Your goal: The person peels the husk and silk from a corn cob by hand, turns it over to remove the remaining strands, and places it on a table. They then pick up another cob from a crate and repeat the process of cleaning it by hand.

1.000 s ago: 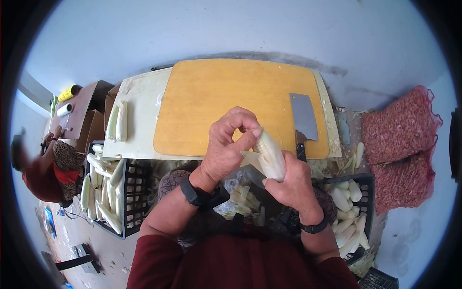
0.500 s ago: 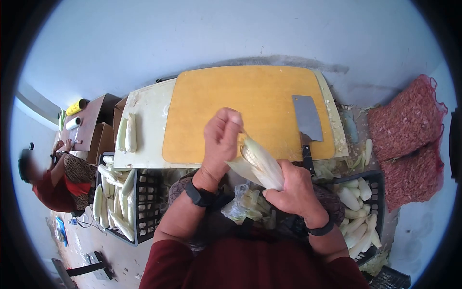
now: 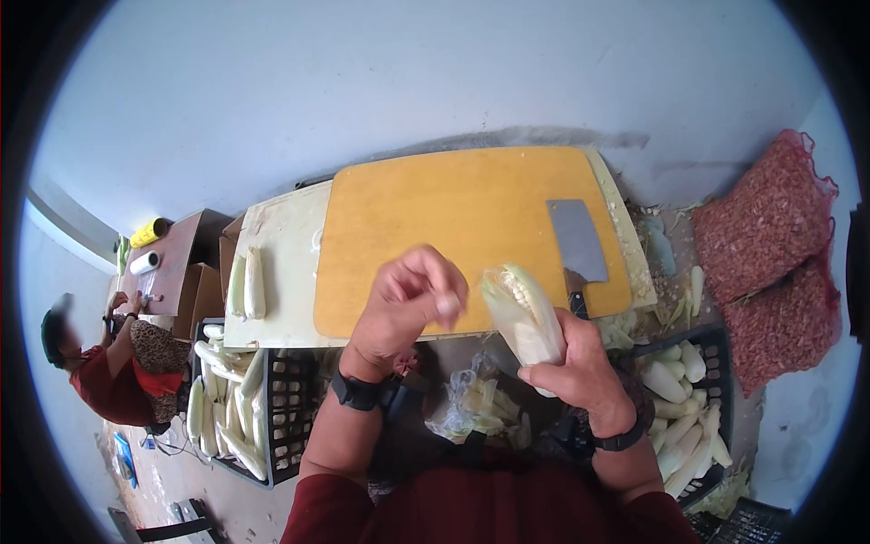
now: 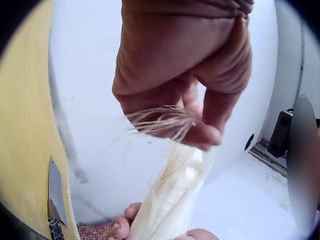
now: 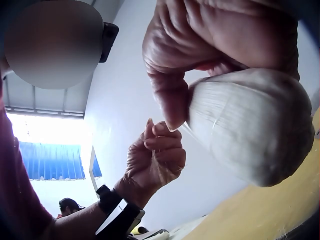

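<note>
My right hand (image 3: 584,367) grips the lower end of a corn ear (image 3: 526,328) in pale husk, its tip pointing up and pale kernels showing through an opening. Left of the ear, apart from it, my left hand (image 3: 408,304) has its fingers curled. In the left wrist view a tuft of dry corn silk (image 4: 167,121) is pinched between the thumb and fingers of the left hand (image 4: 185,65), above the ear (image 4: 172,195). The right wrist view shows the ear's rounded base (image 5: 255,125) under the right hand (image 5: 220,40).
A cleaver (image 3: 578,240) lies on the yellow board (image 3: 435,218). Two ears (image 3: 254,283) lie on the table's left part. Crates of corn (image 3: 283,408) stand at both sides, red mesh sacks (image 3: 761,218) at the right. Another person (image 3: 118,381) sits far left.
The left hand has pulled away from the ear's tip, leftward and down. The ear stays in the right hand, more upright. The head view has shifted, so the table sits lower.
</note>
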Motion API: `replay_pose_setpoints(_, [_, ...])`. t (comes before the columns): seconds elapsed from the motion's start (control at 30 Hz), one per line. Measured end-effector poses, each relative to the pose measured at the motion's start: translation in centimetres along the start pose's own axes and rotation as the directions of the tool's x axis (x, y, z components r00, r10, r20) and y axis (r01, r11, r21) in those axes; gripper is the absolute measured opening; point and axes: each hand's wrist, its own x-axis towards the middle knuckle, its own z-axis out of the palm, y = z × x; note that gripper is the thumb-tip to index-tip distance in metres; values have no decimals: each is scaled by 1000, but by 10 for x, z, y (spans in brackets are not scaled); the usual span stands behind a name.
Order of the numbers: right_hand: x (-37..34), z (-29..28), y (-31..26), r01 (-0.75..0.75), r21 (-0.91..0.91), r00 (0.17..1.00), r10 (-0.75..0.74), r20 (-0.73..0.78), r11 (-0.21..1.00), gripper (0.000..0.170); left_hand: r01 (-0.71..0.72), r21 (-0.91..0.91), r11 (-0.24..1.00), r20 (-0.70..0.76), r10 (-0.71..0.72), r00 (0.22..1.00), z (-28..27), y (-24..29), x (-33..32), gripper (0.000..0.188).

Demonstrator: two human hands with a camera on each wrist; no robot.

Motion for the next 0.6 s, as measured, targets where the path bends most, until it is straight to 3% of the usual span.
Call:
replay_pose_setpoints(0.07, [0, -2, -4, -5, -11, 1000, 5, 1, 1000, 53, 300, 109, 948, 220, -317, 922, 1, 12, -4, 20])
replay_pose_setpoints(0.1, [-1, -2, -5, -5, -14, 1000, 5, 2, 1000, 53, 298, 107, 949, 220, -314, 924, -4, 12, -5, 20])
replay_pose_setpoints(0.17, [-2, -2, -6, 45, -6, 998, -46, -32, 999, 52, 264, 10, 964, 431, -243, 869, -18, 6, -6, 20])
replay_pose_setpoints(0.23, [-2, -3, -7, 75, -26, 997, -76, -34, 997, 52, 207, -23, 978, 402, -180, 898, -20, 1, -6, 19])
replay_pose_setpoints(0.3, [-4, -3, -6, 103, -45, 994, -105, -35, 994, 51, 190, 159, 969, 164, -216, 962, -14, 5, -3, 16])
replay_pose_setpoints(0.33, [-4, -3, -5, 131, -59, 990, -134, -45, 990, 51, 192, 160, 968, 163, -217, 962, -13, 2, -3, 16])
replay_pose_setpoints(0.4, [-5, -2, -6, 158, -70, 985, -162, -52, 985, 51, 130, 154, 979, -49, -124, 991, -11, -6, -2, 11])
replay_pose_setpoints(0.53, [-6, 0, -4, 202, -119, 975, -211, -71, 972, 48, 61, 31, 998, -147, -56, 988, 2, -7, 1, 12])
replay_pose_setpoints(0.6, [-5, 1, 1, 232, -128, 966, -244, -84, 964, 47, 45, 162, 986, -112, -27, 993, 6, -9, 1, 17])
